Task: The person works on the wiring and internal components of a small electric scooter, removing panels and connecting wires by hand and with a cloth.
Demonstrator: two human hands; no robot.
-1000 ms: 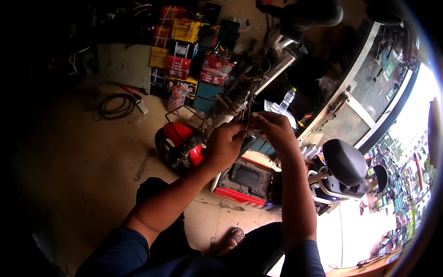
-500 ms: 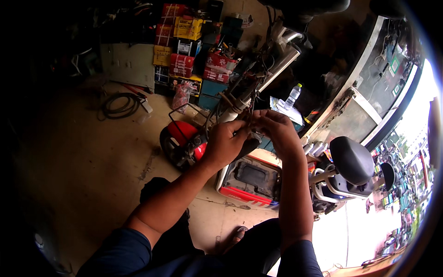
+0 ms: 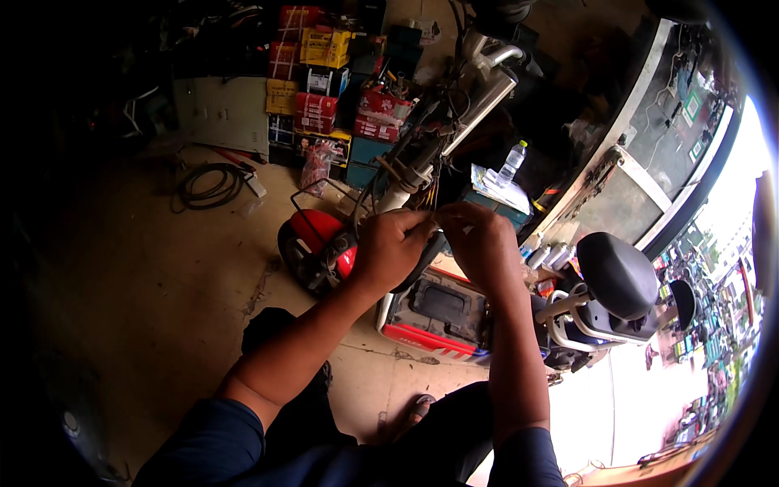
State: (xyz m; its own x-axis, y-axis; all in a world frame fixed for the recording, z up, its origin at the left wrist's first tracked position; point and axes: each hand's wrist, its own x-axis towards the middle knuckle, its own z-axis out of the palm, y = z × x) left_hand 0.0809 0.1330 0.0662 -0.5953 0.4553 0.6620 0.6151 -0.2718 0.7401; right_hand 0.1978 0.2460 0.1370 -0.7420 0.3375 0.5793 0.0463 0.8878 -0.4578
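My left hand point(image 3: 391, 250) and my right hand point(image 3: 487, 245) meet in front of an electric scooter's steering column point(image 3: 480, 112). Thumb and fingers of each are pinched together, their tips almost touching. Loose thin wires point(image 3: 428, 193) hang from the column down to the fingertips, and both hands grip a wire; its end is too small and dark to make out. Below lie the scooter's red front fender point(image 3: 318, 229) and its footboard point(image 3: 442, 302) with a black panel. The black seat point(image 3: 618, 277) is to the right.
Stacked boxes point(image 3: 316, 112) stand at the back beside a metal cabinet point(image 3: 221, 114). A coiled black hose point(image 3: 209, 188) lies on the floor at left. Right of the column, a plastic bottle point(image 3: 511, 164) rests on papers point(image 3: 501, 191). A glass-paned door point(image 3: 641, 150) borders the right.
Both hands have come slightly down and away from the column, still pinched together. More of the hanging wires shows above them. The view has shifted a little.
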